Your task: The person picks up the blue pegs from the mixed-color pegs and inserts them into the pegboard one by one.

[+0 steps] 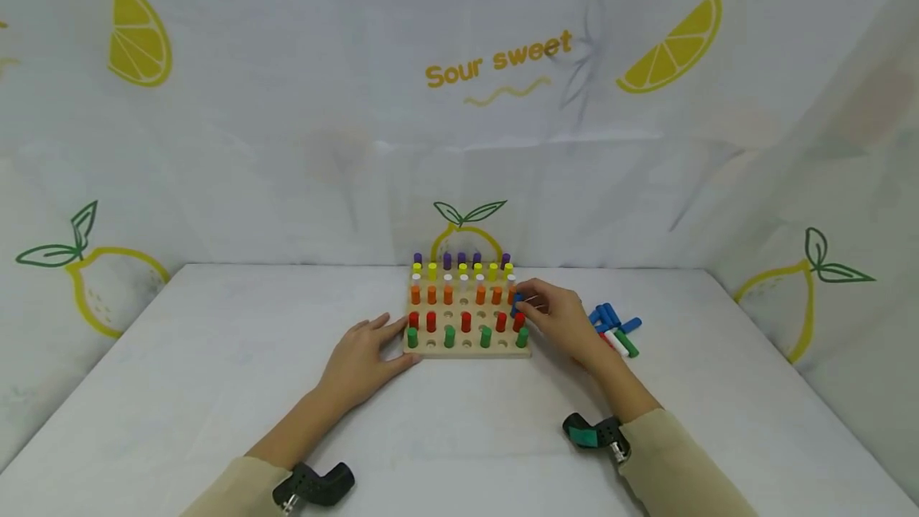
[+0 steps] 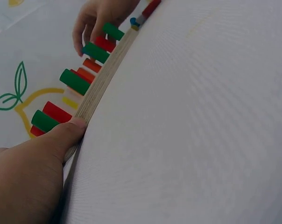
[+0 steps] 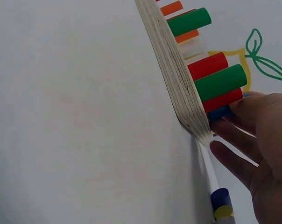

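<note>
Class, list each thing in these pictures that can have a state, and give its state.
Left hand: touching the pegboard
Right hand: pinching a blue peg
Blue peg: held at the pegboard's right side, seating unclear
Pegboard: flat on the table, partly filled
Nearest-row green pegs: upright
Loose pegs: lying piled to the pegboard's right

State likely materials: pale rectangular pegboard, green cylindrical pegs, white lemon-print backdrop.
Pale rectangular pegboard: likely plywood, seemingly unpainted; its edge shows layered streaks.
Green cylindrical pegs: painted wood or plastic, can't tell; smooth, evenly coloured, slight sheen.
White lemon-print backdrop: probably thin fabric or plastic sheeting, mostly matte; creases show.
</note>
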The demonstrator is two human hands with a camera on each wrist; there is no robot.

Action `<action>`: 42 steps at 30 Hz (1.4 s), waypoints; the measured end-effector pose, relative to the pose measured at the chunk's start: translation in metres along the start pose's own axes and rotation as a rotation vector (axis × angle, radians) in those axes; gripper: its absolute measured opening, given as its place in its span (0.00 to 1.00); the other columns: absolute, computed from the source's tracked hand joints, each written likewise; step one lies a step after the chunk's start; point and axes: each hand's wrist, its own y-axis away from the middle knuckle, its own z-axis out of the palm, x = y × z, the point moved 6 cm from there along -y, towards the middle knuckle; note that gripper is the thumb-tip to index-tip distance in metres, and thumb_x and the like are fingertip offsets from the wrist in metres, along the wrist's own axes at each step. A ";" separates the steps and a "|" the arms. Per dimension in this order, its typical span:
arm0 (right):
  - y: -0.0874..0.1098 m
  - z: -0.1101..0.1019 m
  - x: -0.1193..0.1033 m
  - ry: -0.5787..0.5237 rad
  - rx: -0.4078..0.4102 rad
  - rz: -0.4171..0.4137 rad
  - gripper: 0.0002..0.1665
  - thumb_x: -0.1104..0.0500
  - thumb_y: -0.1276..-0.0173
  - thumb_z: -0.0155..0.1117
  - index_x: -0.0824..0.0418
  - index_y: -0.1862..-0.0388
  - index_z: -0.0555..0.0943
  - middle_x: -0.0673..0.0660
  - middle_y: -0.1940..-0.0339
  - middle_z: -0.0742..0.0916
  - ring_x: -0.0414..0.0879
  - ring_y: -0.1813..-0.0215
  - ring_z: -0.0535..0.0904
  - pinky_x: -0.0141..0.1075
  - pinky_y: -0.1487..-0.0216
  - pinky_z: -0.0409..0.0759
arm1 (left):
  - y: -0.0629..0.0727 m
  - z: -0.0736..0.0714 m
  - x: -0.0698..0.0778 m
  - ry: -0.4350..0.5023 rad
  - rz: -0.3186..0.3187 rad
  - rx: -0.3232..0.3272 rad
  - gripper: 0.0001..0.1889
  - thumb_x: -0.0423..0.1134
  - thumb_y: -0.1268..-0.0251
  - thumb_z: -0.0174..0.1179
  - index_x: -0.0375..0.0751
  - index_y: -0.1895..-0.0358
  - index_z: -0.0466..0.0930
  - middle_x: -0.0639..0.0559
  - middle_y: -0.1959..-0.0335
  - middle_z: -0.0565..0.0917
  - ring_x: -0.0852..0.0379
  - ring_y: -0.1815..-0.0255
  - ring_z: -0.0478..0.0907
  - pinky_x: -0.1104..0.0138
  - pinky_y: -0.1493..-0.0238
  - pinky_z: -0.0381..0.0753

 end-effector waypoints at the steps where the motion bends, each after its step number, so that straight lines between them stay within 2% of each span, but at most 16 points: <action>1: 0.000 0.001 0.001 0.006 -0.004 0.000 0.15 0.62 0.26 0.63 0.61 0.42 0.81 0.60 0.47 0.89 0.53 0.48 0.87 0.48 0.45 0.87 | 0.000 0.000 0.000 0.002 -0.002 -0.001 0.35 0.59 0.41 0.70 0.48 0.32 0.78 0.37 0.32 0.79 0.36 0.30 0.75 0.42 0.28 0.71; 8: 0.002 0.008 0.008 0.037 0.019 -0.024 0.13 0.67 0.28 0.63 0.61 0.47 0.84 0.60 0.48 0.90 0.55 0.46 0.86 0.50 0.45 0.87 | 0.000 -0.001 0.001 -0.005 -0.007 -0.006 0.35 0.60 0.40 0.69 0.48 0.32 0.78 0.37 0.32 0.78 0.37 0.30 0.75 0.42 0.27 0.70; 15: 0.003 0.010 0.009 0.019 0.021 -0.023 0.13 0.66 0.28 0.63 0.60 0.46 0.84 0.58 0.48 0.90 0.53 0.46 0.87 0.49 0.45 0.87 | 0.001 0.000 0.000 -0.006 -0.021 -0.015 0.34 0.58 0.40 0.70 0.48 0.32 0.78 0.37 0.32 0.78 0.35 0.30 0.75 0.41 0.29 0.72; 22: 0.005 0.006 0.005 0.069 -0.047 0.000 0.15 0.66 0.27 0.63 0.58 0.43 0.83 0.57 0.45 0.89 0.52 0.44 0.85 0.49 0.43 0.86 | 0.002 0.001 -0.002 -0.011 -0.034 -0.018 0.34 0.59 0.40 0.69 0.48 0.32 0.78 0.37 0.32 0.78 0.34 0.30 0.74 0.41 0.30 0.72; 27: 0.005 0.000 0.003 0.133 -0.084 -0.016 0.18 0.66 0.28 0.64 0.58 0.41 0.83 0.58 0.49 0.90 0.52 0.49 0.87 0.49 0.46 0.87 | 0.002 0.001 -0.001 -0.013 -0.033 -0.021 0.34 0.59 0.40 0.69 0.48 0.32 0.78 0.37 0.31 0.77 0.34 0.30 0.74 0.42 0.29 0.73; 31: 0.005 -0.007 0.006 0.178 -0.092 -0.007 0.17 0.65 0.28 0.64 0.58 0.42 0.83 0.57 0.52 0.91 0.51 0.51 0.88 0.47 0.47 0.88 | 0.002 0.000 -0.001 -0.017 -0.036 -0.022 0.34 0.58 0.40 0.69 0.48 0.32 0.78 0.37 0.31 0.78 0.35 0.30 0.74 0.42 0.29 0.73; 37: 0.008 -0.030 0.012 0.193 -0.072 0.038 0.16 0.64 0.29 0.66 0.61 0.44 0.84 0.57 0.54 0.91 0.49 0.55 0.88 0.41 0.55 0.89 | 0.002 0.001 -0.002 -0.016 -0.032 -0.027 0.34 0.59 0.40 0.69 0.48 0.32 0.78 0.37 0.31 0.78 0.35 0.30 0.74 0.42 0.29 0.72; 42: 0.010 -0.053 0.016 0.219 -0.064 0.051 0.15 0.64 0.28 0.65 0.63 0.44 0.83 0.58 0.55 0.91 0.52 0.54 0.88 0.46 0.52 0.89 | 0.000 0.000 0.000 -0.017 -0.021 -0.020 0.34 0.58 0.40 0.69 0.48 0.32 0.78 0.37 0.32 0.78 0.36 0.30 0.74 0.42 0.28 0.72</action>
